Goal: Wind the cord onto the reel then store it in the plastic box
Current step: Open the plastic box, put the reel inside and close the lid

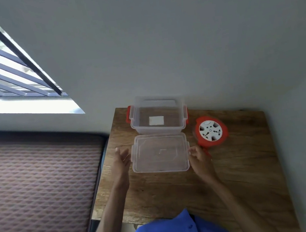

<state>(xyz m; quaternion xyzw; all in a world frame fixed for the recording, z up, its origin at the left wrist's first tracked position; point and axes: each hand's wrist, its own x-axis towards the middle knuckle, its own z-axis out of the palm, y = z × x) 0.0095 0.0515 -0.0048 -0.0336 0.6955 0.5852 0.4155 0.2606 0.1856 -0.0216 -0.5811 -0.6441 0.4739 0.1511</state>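
daylight from window (5, 63) (blown out at sill) | soft shadows | edges bowed | hands (121, 159) perhaps motion-blurred

On my surface (233, 173) I count one box (139, 125), one lid (160, 153), one reel (211, 130), and my two hands: left (121, 162), right (199, 157).

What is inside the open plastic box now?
Inside the box only a white label shows, and whether it is inside or beneath the clear bottom is unclear. The reel lies outside, to its right. Nothing covers the box; the lid lies before it.
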